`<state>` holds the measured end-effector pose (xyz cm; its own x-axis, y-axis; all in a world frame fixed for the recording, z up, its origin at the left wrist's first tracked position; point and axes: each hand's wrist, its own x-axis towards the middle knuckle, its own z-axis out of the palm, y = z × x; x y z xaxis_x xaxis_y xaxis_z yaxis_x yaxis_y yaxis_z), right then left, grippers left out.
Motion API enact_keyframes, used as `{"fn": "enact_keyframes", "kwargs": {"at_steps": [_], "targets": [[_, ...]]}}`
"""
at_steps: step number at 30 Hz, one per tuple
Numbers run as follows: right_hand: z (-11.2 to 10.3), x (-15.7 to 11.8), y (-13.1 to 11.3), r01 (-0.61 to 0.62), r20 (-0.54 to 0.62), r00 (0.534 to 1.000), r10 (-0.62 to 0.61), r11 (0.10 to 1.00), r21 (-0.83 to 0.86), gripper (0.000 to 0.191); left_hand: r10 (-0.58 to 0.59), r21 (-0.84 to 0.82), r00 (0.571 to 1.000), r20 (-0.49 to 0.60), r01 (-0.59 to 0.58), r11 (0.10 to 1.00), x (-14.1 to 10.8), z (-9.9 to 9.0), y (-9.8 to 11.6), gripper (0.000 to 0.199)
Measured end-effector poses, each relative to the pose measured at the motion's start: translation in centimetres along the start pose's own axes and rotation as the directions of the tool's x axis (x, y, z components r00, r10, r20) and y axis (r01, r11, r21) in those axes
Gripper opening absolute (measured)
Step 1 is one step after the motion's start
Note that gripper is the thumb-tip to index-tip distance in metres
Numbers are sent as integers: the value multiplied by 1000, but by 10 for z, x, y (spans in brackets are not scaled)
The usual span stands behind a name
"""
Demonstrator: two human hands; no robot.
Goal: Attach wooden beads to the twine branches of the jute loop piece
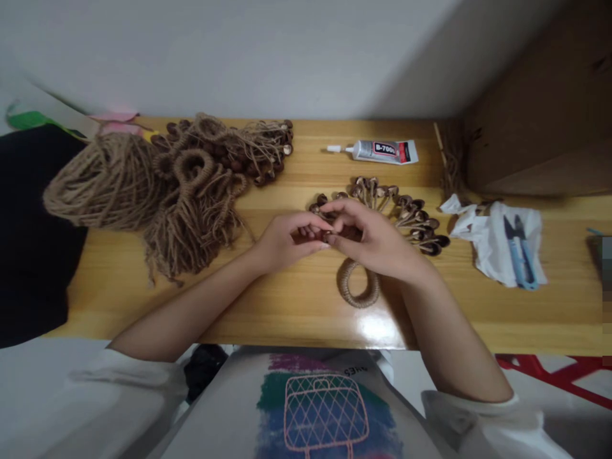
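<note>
My left hand (291,241) and my right hand (368,239) meet over the middle of the table, fingertips pinched together. Between them is a small brown shell (327,237), mostly covered by the fingers. Just below my right hand lies a ring wrapped in jute cord (359,285), partly under the wrist. Behind and beside that hand, brown shells on short jute cords (370,188) are fanned out on the table, some hidden by the hand.
At left sit a jute cord ball (108,182) and a heap of corded rings with strands (191,210). A B-7000 glue tube (382,152) lies at the back. Blue thread snips (521,255) rest on white plastic (488,242) at right, near a cardboard box (540,127).
</note>
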<state>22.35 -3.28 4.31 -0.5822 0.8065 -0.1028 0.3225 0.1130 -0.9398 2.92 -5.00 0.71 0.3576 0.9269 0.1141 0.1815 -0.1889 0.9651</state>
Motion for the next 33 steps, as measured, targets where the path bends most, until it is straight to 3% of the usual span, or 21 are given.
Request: {"fn": "enact_keyframes", "kwargs": {"at_steps": [8, 19, 33], "targets": [[-2, -1, 0, -3, 14, 1000, 3, 1000, 24, 39, 4, -16, 1000, 0, -4, 1000, 0, -1, 0, 18], [4, 2, 0, 10, -85, 996, -17, 996, -86, 36, -6, 28, 1000, 8, 6, 1000, 0, -1, 2, 19], [-1, -2, 2, 45, -11, 999, -46, 998, -48, 39, -38, -12, 999, 5, 38, 999, -1, 1, 1, 20]]}}
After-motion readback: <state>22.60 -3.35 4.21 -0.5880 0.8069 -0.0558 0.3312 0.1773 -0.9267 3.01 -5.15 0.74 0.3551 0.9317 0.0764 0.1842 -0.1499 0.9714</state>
